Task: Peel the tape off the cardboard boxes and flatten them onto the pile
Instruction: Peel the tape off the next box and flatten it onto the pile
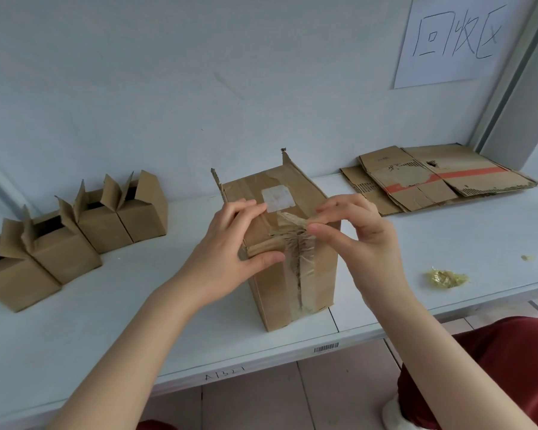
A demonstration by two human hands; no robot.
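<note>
The box (320,274) stands close to the table's (448,243) front edge, with bare top on both sides. A row of open small boxes (90,225) sits well to its left, the flattened pile (432,178) behind it to the right, and a tape wad (446,278) to its right. My left hand (230,240) grips its top front edge, fingers on top and thumb on the front. My right hand (354,231) pinches the lifted tape (292,225) between thumb and forefinger. The box seems upright, its taped seam facing me.
</note>
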